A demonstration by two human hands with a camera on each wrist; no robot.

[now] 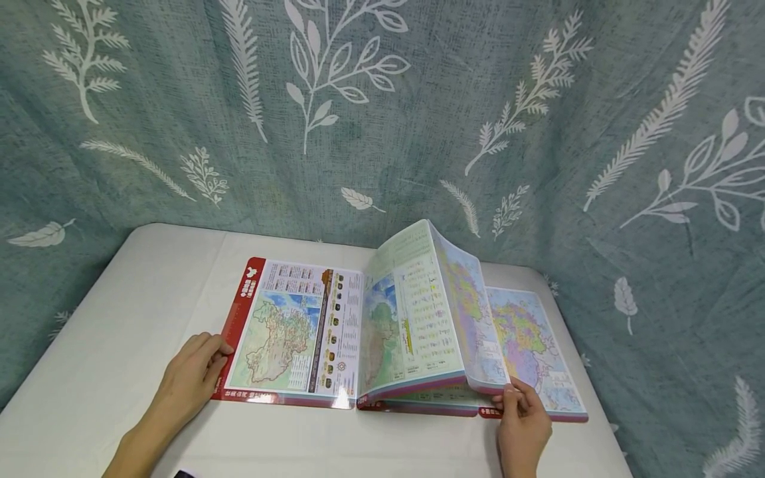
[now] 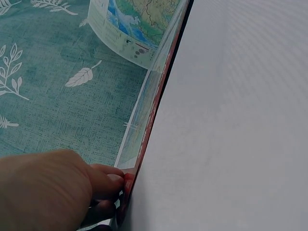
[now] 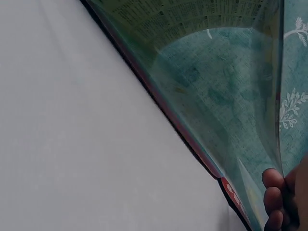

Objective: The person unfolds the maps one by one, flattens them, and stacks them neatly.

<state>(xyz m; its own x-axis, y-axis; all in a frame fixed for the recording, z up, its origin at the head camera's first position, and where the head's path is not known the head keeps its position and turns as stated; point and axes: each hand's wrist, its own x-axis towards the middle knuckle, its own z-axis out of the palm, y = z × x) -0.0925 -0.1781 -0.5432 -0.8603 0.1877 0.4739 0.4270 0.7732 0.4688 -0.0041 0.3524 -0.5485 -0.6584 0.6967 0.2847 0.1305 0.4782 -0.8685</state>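
A laminated fold-out map (image 1: 281,352) with a red left border lies spread across the table. My left hand (image 1: 192,372) is at that border; in the left wrist view its fingers (image 2: 107,182) pinch the red edge. Toward the right, my right hand (image 1: 523,425) pinches the near corner of a raised panel (image 1: 475,312) between thumb and fingers. This panel and its neighbour stand up in a peaked fold, with the panel's back turned toward the left. The right wrist view shows the fingertips (image 3: 273,197) at the panel's edge. Beyond it, a flat coloured map panel (image 1: 528,345) is partly covered.
Under everything is a table with a white cloth (image 1: 299,445). A teal curtain with white leaf prints (image 1: 382,172) hangs behind and to the sides. A small dark object (image 1: 184,474) shows at the bottom edge of the head view.
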